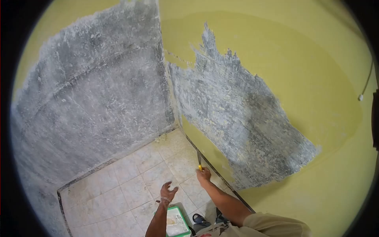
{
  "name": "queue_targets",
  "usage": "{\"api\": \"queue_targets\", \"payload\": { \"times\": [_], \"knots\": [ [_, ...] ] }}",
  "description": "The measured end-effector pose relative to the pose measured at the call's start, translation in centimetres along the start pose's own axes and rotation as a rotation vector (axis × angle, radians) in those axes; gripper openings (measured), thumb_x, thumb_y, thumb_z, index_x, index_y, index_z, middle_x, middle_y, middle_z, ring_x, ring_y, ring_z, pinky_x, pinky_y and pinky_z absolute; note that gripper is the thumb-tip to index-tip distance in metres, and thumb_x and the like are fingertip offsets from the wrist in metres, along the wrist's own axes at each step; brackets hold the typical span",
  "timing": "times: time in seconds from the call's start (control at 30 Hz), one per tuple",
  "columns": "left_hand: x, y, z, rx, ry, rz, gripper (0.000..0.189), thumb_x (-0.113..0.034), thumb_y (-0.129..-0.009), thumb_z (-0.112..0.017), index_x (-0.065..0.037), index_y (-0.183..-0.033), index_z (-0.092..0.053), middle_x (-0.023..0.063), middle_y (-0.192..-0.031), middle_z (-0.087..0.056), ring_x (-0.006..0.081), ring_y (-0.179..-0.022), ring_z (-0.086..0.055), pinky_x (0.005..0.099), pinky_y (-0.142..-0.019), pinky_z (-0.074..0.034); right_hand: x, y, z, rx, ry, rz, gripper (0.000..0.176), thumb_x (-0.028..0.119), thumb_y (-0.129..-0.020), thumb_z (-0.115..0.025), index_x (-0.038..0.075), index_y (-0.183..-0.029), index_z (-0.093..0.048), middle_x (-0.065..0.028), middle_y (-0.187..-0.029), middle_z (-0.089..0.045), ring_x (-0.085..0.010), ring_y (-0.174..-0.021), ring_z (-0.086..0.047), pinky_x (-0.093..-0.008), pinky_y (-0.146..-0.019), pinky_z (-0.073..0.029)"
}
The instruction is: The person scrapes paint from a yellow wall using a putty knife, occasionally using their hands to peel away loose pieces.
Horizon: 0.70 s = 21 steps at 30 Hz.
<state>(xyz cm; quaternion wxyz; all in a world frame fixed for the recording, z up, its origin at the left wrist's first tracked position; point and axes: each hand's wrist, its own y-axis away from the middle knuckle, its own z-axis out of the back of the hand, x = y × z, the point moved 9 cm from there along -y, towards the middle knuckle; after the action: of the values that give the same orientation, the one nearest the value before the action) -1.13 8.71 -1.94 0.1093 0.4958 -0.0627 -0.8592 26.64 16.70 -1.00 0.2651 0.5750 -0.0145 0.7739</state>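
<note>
My right hand is closed around the yellow handle of a scraper, whose narrow dark blade points up toward the foot of the right-hand wall. That wall is yellow, with a large rough grey patch where the paint is off. My left hand, a bracelet at its wrist, hovers over the floor with fingers apart and holds nothing. Just below it stands a white tub with a green rim, some pale material inside.
Bare grey surface covers most of the left wall, which meets the yellow wall in a corner. Dusty pale tiles make up the floor, edged by a dark strip. Crumbs lie near the corner. A cable end hangs at far right.
</note>
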Motion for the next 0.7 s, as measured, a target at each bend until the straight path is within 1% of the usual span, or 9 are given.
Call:
{"api": "queue_targets", "payload": {
  "times": [0.07,0.1,0.2,0.3,0.47,0.53,0.6,0.63,0.7],
  "knots": [
    [-10.1,-2.6,1.3,-0.175,-0.075,-0.325,0.079,-0.035,-0.067,-0.084,-0.001,-0.131,-0.052,0.0246,-0.131,-0.055,0.0367,-0.125,-0.051,0.0451,-0.107,-0.041,5.1,-2.5,-3.9,-0.034,-0.045,-0.008,0.037,0.027,-0.073,-0.074,0.0,-0.096,-0.063,-0.0212,-0.102,-0.068,-0.0327,-0.093,-0.067,-0.0413,-0.086,-0.052],
    [-12.4,8.2,0.3,-0.191,-0.132,-0.39,0.082,-0.036,-0.064,-0.084,-0.001,-0.13,-0.052,0.0247,-0.133,-0.053,0.0385,-0.126,-0.049,0.0459,-0.108,-0.04,1.9,5.7,0.3,-0.031,0.013,-0.05,0.037,0.027,-0.075,-0.072,-0.001,-0.097,-0.063,-0.0216,-0.101,-0.067,-0.0339,-0.093,-0.066,-0.0414,-0.086,-0.052],
    [-19.6,7.6,1.9,-0.303,-0.206,-0.579,0.095,-0.04,-0.061,-0.085,-0.001,-0.138,-0.044,0.0254,-0.141,-0.045,0.0407,-0.132,-0.042,0.0481,-0.111,-0.036,9.0,4.5,-1.6,-0.054,-0.016,0.066,0.036,0.027,-0.078,-0.067,-0.002,-0.099,-0.062,-0.0225,-0.1,-0.067,-0.0362,-0.094,-0.066,-0.0418,-0.086,-0.052],
    [-22.7,8.7,3.7,-0.342,-0.246,-0.609,0.107,-0.044,-0.058,-0.085,-0.002,-0.143,-0.035,0.027,-0.148,-0.034,0.0427,-0.136,-0.036,0.0501,-0.112,-0.032,13.0,5.2,-1.8,-0.022,-0.063,0.065,0.035,0.027,-0.079,-0.064,-0.002,-0.099,-0.062,-0.0221,-0.101,-0.066,-0.0364,-0.096,-0.065,-0.0418,-0.087,-0.052],
    [-26.7,10.0,5.6,-0.352,-0.305,-0.727,0.114,-0.059,-0.057,-0.082,-0.002,-0.144,-0.034,0.0291,-0.153,-0.025,0.0452,-0.139,-0.032,0.0518,-0.113,-0.031,16.6,3.8,-3.7,-0.027,-0.107,0.0,0.032,0.027,-0.082,-0.063,0.001,-0.099,-0.061,-0.0222,-0.102,-0.067,-0.0368,-0.098,-0.066,-0.0421,-0.088,-0.052],
    [-26.9,8.8,6.6,-0.441,-0.29,-0.649,0.11,-0.048,-0.055,-0.084,-0.002,-0.143,-0.036,0.0276,-0.154,-0.024,0.0443,-0.138,-0.031,0.0551,-0.111,-0.028,17.0,2.4,-5.5,-0.046,-0.13,-0.011,0.032,0.028,-0.082,-0.063,0.001,-0.099,-0.06,-0.0231,-0.1,-0.068,-0.0387,-0.097,-0.067,-0.0432,-0.087,-0.053],
    [-25.4,6.0,6.9,-0.499,-0.304,-0.597,0.106,-0.045,-0.056,-0.084,-0.002,-0.142,-0.037,0.0283,-0.154,-0.023,0.0442,-0.138,-0.031,0.0546,-0.111,-0.029,18.5,1.1,-6.9,-0.085,-0.046,0.172,0.031,0.028,-0.081,-0.065,0.001,-0.094,-0.062,-0.0187,-0.089,-0.069,-0.0325,-0.08,-0.07,-0.0406,-0.074,-0.056],
    [-24.3,4.3,7.4,-0.561,-0.309,-0.535,0.103,-0.042,-0.058,-0.084,-0.001,-0.141,-0.039,0.029,-0.154,-0.023,0.0442,-0.138,-0.032,0.0541,-0.111,-0.029,19.3,0.6,-6.5,-0.081,-0.05,0.172,0.031,0.028,-0.081,-0.065,0.001,-0.094,-0.062,-0.0187,-0.089,-0.069,-0.0325,-0.08,-0.07,-0.0406,-0.074,-0.056],
    [-20.4,0.7,8.5,-0.618,-0.244,-0.489,0.091,-0.035,-0.06,-0.083,0.001,-0.134,-0.045,0.0297,-0.152,-0.028,0.0443,-0.136,-0.034,0.0515,-0.11,-0.032,19.4,0.2,-8.4,0.367,-0.516,-0.032,0.018,0.019,-0.08,-0.068,0.003,-0.086,-0.065,-0.0106,-0.078,-0.065,-0.0218,-0.061,-0.064,-0.0336,-0.054,-0.051]
  ]
}}
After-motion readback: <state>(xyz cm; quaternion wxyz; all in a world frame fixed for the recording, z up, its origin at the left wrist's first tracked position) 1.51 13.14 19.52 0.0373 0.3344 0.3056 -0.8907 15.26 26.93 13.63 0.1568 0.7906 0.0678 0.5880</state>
